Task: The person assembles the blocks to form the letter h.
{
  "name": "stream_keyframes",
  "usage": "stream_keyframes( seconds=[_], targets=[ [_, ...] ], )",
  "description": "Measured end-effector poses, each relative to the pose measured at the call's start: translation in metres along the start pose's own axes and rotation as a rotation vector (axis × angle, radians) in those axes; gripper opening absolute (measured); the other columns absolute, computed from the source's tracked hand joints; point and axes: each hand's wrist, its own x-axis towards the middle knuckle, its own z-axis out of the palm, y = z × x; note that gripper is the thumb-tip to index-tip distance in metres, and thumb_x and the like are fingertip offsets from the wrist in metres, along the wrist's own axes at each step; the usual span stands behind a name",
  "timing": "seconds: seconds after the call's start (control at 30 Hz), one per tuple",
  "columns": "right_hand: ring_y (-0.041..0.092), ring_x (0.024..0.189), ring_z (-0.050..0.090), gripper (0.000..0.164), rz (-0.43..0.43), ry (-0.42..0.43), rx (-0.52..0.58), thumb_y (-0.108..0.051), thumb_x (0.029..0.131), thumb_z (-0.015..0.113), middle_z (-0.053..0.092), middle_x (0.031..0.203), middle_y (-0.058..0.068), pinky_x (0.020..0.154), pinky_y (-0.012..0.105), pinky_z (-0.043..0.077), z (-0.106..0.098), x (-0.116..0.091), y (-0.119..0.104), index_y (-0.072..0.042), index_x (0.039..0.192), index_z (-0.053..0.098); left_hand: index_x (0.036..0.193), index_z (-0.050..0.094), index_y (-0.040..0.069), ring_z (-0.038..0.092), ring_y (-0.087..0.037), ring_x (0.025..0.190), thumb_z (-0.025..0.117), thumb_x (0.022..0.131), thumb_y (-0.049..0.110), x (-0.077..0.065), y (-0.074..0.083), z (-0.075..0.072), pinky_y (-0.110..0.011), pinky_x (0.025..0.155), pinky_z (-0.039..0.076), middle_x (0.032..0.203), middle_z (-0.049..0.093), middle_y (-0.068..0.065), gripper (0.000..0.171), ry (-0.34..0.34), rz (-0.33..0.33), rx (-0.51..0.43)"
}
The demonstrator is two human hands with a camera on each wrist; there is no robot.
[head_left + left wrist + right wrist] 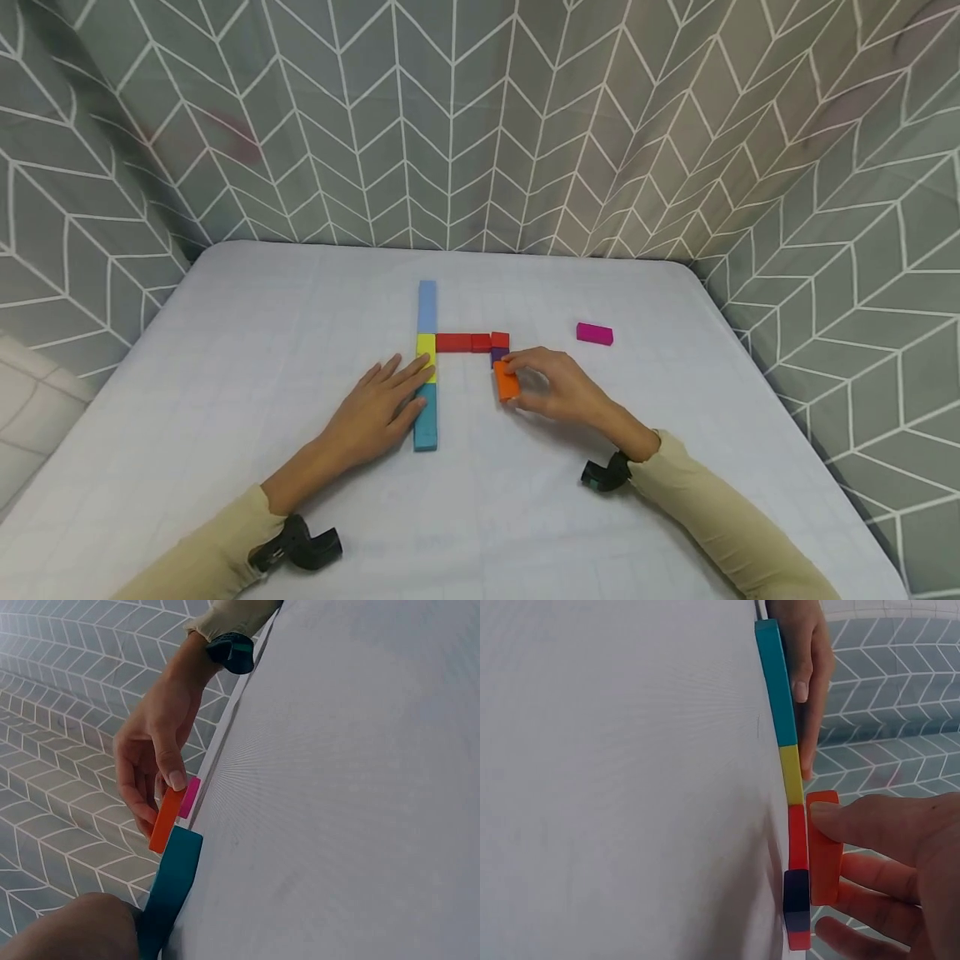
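Note:
My right hand pinches an orange block between thumb and fingers, just nearer me than a small dark purple block. In the right wrist view the orange block shows off the table surface, beside the row. My left hand lies with extended fingers, its fingertips on a yellow block and the thumb at a teal block. A light blue block continues that column at the far end. From the yellow block, red blocks run rightward to the purple one.
A magenta block lies apart, to the right of the arrangement. White cloth covers the table. A grey patterned curtain hangs behind and along the sides. Each wrist carries a black camera mount.

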Motion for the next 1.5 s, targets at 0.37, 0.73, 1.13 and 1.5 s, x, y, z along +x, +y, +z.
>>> stream_keyframes(
  seconds=[0.37,0.73,1.13,1.5],
  targets=[
    [0.031,0.12,0.063,0.04,0.016,-0.012,-0.047,-0.013,0.081,0.091,0.07,0.127,0.01,0.104,0.053,0.049,-0.002,-0.001,0.004,-0.003,0.116,0.075,0.157,0.048,0.011,0.028,-0.042,0.151,0.056,0.108,0.034,0.002,-0.001,0.003,-0.062,0.12,0.02,0.164,0.038,-0.004,0.055,0.021,0.019,-0.012],
    [0.029,0.125,0.059,0.039,0.031,-0.038,-0.051,-0.014,0.083,0.089,0.067,0.135,0.008,0.105,0.055,0.046,0.008,-0.007,0.01,-0.005,0.118,0.074,0.158,0.047,0.013,0.027,-0.038,0.152,0.056,0.108,0.036,-0.003,0.001,0.007,-0.06,0.121,0.02,0.165,0.037,-0.002,0.056,-0.011,-0.017,0.006],
    [0.036,0.138,0.047,0.031,0.105,-0.069,-0.107,-0.022,0.087,0.086,0.055,0.149,0.017,0.11,0.063,0.038,0.008,-0.006,-0.002,-0.011,0.114,0.075,0.157,0.049,0.013,0.028,-0.04,0.152,0.058,0.107,0.037,-0.005,0.0,0.006,-0.061,0.121,0.02,0.164,0.038,-0.002,0.056,0.006,-0.025,0.016],
    [0.036,0.139,0.048,0.033,0.156,-0.133,-0.148,-0.025,0.091,0.082,0.054,0.152,0.014,0.113,0.061,0.035,0.007,-0.008,0.0,-0.012,0.12,0.073,0.157,0.049,0.013,0.028,-0.04,0.152,0.057,0.107,0.037,-0.005,0.003,0.006,-0.061,0.12,0.021,0.164,0.038,-0.003,0.055,0.006,-0.014,0.022]
  ],
)
